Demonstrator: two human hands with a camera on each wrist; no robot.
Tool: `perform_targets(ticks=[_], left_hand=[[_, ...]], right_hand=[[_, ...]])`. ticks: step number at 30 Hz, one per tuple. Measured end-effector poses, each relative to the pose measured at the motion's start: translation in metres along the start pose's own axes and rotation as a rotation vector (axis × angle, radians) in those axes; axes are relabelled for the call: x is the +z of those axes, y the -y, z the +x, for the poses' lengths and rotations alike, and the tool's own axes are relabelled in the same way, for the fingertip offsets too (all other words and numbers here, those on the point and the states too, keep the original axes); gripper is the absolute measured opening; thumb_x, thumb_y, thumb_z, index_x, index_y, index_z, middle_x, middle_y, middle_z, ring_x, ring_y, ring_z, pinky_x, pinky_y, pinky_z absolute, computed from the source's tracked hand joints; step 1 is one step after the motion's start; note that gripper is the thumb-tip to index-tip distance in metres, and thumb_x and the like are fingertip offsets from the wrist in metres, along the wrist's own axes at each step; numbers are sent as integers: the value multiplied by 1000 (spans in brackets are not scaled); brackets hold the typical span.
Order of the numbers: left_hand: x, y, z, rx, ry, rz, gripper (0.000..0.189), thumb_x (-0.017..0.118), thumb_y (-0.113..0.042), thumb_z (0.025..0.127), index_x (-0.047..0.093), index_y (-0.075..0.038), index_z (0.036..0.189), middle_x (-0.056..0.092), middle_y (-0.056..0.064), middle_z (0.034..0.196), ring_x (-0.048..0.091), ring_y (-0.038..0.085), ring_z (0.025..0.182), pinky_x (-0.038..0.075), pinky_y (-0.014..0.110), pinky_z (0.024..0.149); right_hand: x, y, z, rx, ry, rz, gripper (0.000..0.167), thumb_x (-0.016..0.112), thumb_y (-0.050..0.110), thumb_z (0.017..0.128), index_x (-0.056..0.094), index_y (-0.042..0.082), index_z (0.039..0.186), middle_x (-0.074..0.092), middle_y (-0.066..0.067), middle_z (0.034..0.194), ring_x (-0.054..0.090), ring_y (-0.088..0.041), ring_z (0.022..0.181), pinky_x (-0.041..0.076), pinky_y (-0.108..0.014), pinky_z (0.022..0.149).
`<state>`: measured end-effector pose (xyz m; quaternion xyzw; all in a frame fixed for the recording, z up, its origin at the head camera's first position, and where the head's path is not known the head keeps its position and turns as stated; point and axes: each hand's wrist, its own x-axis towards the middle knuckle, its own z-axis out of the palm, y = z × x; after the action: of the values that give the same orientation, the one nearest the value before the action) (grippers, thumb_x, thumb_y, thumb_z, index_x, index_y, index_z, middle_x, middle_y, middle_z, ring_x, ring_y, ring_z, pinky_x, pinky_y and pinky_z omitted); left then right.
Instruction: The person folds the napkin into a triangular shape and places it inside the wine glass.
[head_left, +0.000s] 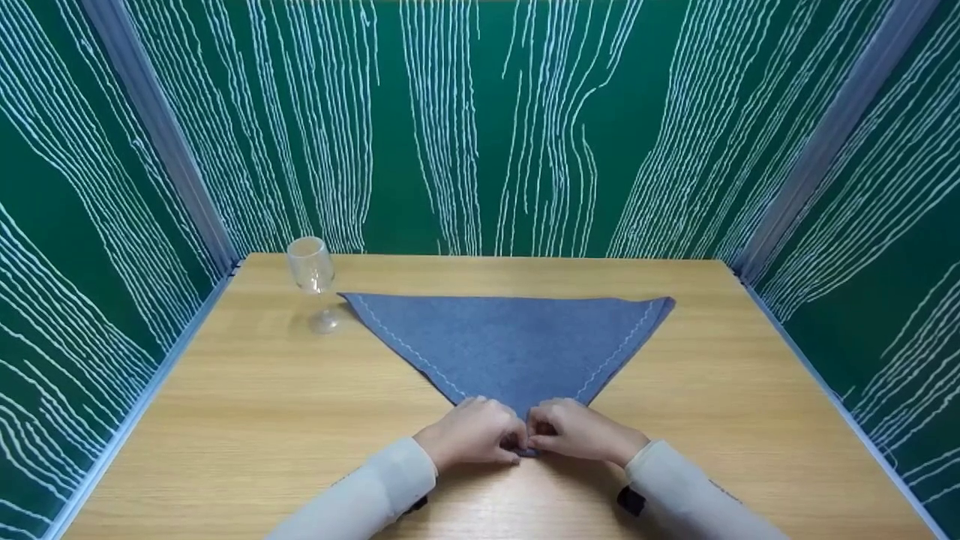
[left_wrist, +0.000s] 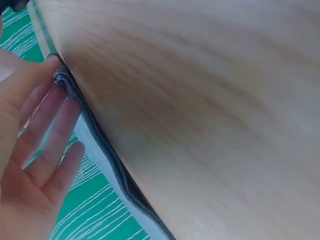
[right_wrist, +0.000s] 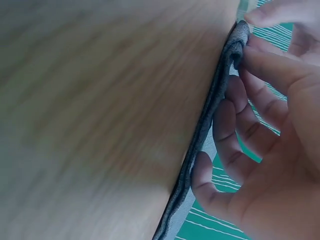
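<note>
A blue-grey cloth (head_left: pixel 502 337), folded into a triangle with pale wavy stitching along two sides, lies flat on the table. Its long edge is at the back and its point faces me. At that point my left hand (head_left: pixel 476 431) and right hand (head_left: pixel 585 431) almost meet. The left wrist view has the left thumb and fingertips pinching the curled tip of the cloth (left_wrist: pixel 95 125). From the right wrist, the right hand (right_wrist: pixel 280 170) pinches the same small roll (right_wrist: pixel 240 42) between thumb and fingers, its other fingers along the layered edge.
A clear stemmed glass (head_left: pixel 311 266) stands upright on the table, just left of the cloth's far left corner. The wooden table (head_left: pixel 247 420) is enclosed at the back and sides by green panels (head_left: pixel 517 150) with white wavy lines.
</note>
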<state>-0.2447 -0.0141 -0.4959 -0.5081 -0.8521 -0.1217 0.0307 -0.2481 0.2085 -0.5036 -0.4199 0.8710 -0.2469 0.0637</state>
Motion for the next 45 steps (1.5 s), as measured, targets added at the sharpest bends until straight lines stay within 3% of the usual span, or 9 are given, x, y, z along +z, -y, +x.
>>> perform_targets(ticks=[7,13,16,20,25,33,36,41,45], left_hand=[[-5,-2,4,7,25,-10,12,81,-25,85,81,-23,97,72,-15,85,55,-6,66,47,15,63],[-2,-1,5,18,-22,67,7,78,-19,80,79,-24,85,66,-17,72,48,-5,58,45,16,56],[-1,1,6,-24,-17,16,9,77,-19,81,80,-22,88,69,-17,76,55,-6,63,48,14,61],[0,4,8,-108,19,-79,11,76,-22,84,81,-20,94,72,-15,83,62,-6,73,49,14,71],[2,5,8,-182,62,-149,12,73,-27,88,79,-19,95,71,-15,83,61,-5,75,49,17,73],[5,6,8,-247,105,-121,25,63,-41,99,76,-20,104,66,-12,92,60,3,85,50,24,77],[4,6,10,-289,136,-168,27,60,-40,100,76,-19,108,67,-10,97,60,5,89,50,25,81],[0,8,12,-358,154,-320,23,63,-33,99,77,-15,101,65,-12,85,56,4,77,47,22,71],[0,8,13,-401,117,-390,20,69,-31,96,77,-14,90,63,-13,75,52,3,68,45,20,64]], right_hand=[[-3,1,-1,-20,6,2,10,70,17,95,69,16,85,57,13,78,55,-7,72,47,-21,64],[-4,1,-6,-47,17,-35,16,78,30,88,70,16,91,61,8,86,56,-8,78,48,-22,69],[-4,1,-7,-33,27,-50,24,83,30,83,69,14,94,60,6,89,55,-7,81,48,-23,70],[-4,2,-6,-20,26,-53,14,80,21,86,69,13,93,59,6,88,55,-7,81,49,-24,70],[-5,2,-3,-37,40,-57,6,73,18,93,70,12,93,60,4,87,56,-9,80,49,-23,69],[-9,0,-1,10,59,-19,12,63,17,99,73,10,98,63,8,92,58,-8,87,51,-31,78],[-7,-3,-1,17,48,1,11,61,18,100,70,12,98,63,9,92,57,-6,85,51,-31,77],[-4,-8,-1,-30,10,65,6,61,16,100,58,11,99,59,10,86,53,-4,76,47,-24,66],[-2,-11,0,-72,-25,66,8,63,12,99,56,13,96,57,11,82,49,-2,71,44,-21,61]])
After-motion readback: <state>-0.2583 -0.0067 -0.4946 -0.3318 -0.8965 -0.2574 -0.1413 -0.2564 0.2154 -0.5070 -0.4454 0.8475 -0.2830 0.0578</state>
